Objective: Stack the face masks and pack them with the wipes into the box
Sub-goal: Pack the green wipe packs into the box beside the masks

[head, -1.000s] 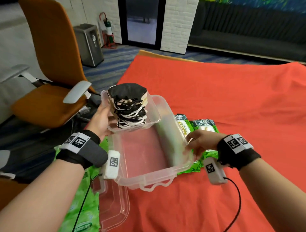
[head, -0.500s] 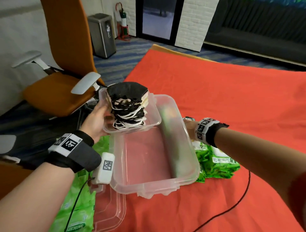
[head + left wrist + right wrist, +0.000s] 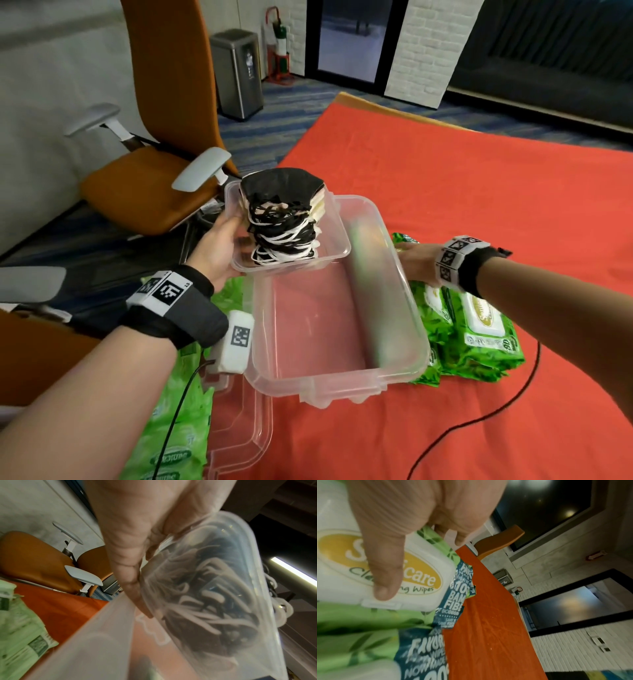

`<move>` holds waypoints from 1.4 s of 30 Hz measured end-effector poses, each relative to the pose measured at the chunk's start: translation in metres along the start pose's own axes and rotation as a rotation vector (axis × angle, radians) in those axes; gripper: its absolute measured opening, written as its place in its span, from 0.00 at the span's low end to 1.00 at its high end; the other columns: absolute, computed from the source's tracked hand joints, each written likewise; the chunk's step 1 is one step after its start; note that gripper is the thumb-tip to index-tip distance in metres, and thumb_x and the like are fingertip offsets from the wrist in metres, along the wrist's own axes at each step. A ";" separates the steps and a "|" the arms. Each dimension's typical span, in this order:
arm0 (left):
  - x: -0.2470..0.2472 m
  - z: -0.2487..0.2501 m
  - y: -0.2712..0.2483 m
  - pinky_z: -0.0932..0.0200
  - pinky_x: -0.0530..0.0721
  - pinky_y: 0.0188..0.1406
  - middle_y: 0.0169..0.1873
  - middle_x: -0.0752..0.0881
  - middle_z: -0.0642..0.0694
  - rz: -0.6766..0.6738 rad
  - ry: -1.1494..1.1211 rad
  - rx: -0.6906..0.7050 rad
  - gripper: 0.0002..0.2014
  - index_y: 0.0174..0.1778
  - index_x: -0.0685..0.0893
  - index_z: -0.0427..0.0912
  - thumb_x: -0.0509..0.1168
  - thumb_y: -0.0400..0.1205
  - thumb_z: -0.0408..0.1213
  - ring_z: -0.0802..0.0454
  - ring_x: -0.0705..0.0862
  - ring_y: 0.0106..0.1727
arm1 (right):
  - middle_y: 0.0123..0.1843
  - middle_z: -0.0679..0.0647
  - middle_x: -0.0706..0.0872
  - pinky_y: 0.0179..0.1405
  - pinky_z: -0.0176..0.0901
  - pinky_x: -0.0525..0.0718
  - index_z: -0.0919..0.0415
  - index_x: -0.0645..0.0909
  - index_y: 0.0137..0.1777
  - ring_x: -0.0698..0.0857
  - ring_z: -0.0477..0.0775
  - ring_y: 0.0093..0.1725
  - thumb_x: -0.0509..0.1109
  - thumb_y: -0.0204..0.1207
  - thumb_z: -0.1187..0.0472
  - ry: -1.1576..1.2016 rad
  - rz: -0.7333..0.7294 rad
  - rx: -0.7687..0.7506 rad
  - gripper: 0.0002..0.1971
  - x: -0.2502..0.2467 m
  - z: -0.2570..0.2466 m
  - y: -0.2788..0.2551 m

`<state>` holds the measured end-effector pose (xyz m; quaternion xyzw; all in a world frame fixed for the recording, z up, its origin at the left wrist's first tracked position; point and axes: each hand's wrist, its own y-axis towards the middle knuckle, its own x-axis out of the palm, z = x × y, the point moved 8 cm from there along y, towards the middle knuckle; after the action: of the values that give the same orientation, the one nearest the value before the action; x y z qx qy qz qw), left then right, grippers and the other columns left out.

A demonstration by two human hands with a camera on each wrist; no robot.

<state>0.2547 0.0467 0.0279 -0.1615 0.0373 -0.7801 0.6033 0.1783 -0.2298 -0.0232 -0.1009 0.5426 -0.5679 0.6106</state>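
Two hands: left (image 3: 219, 246) grips mask tray (image 3: 329, 253), right (image 3: 416, 260) clasps wipes pack (image 3: 479, 329).

Left hand (image 3: 219, 246) gripping a small clear tray (image 3: 329, 253) of stacked black and white face masks (image 3: 284, 219), held over the far-left corner of the clear box (image 3: 404, 308) on the red-covered counter (image 3: 479, 192), right hand (image 3: 418, 257) seemingly resting on green wipes packs (image 3: 479, 329) beside it.
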 end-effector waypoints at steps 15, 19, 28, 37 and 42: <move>-0.018 0.023 -0.010 0.53 0.82 0.36 0.52 0.87 0.48 0.142 0.003 -0.028 0.18 0.69 0.75 0.52 0.48 0.88 0.49 0.50 0.86 0.48 | 0.57 0.61 0.82 0.58 0.53 0.72 0.62 0.75 0.60 0.81 0.63 0.59 0.73 0.66 0.65 0.289 0.468 0.831 0.21 -0.073 0.112 -0.140; -0.035 0.046 -0.008 0.53 0.81 0.39 0.52 0.86 0.50 0.189 0.007 0.037 0.17 0.69 0.73 0.54 0.48 0.87 0.49 0.51 0.85 0.49 | 0.57 0.64 0.81 0.55 0.55 0.71 0.64 0.74 0.61 0.80 0.66 0.59 0.77 0.60 0.60 0.472 0.644 0.859 0.28 -0.123 0.112 -0.148; -0.100 0.066 0.001 0.47 0.84 0.41 0.60 0.83 0.43 0.396 -0.047 0.075 0.19 0.73 0.70 0.50 0.51 0.86 0.45 0.44 0.85 0.52 | 0.59 0.61 0.80 0.54 0.52 0.74 0.60 0.69 0.64 0.80 0.64 0.61 0.73 0.68 0.55 0.554 0.544 0.553 0.26 -0.186 0.047 -0.007; -0.090 0.038 0.012 0.52 0.83 0.40 0.53 0.85 0.43 0.314 -0.095 0.039 0.13 0.65 0.74 0.52 0.49 0.87 0.42 0.44 0.86 0.49 | 0.64 0.62 0.76 0.63 0.58 0.73 0.62 0.67 0.67 0.75 0.67 0.65 0.68 0.73 0.63 0.792 0.339 0.617 0.23 -0.110 0.028 0.108; -0.087 0.023 0.018 0.57 0.84 0.34 0.52 0.84 0.42 0.271 -0.126 0.050 0.17 0.71 0.73 0.46 0.50 0.86 0.37 0.46 0.85 0.49 | 0.81 0.63 0.51 0.76 0.70 0.50 0.37 0.47 0.80 0.48 0.72 0.80 0.59 0.81 0.46 0.870 0.410 0.696 0.32 -0.088 0.003 0.125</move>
<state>0.2976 0.1276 0.0266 -0.1888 0.0014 -0.6806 0.7079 0.2744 -0.1186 -0.0662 0.4544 0.5334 -0.5720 0.4265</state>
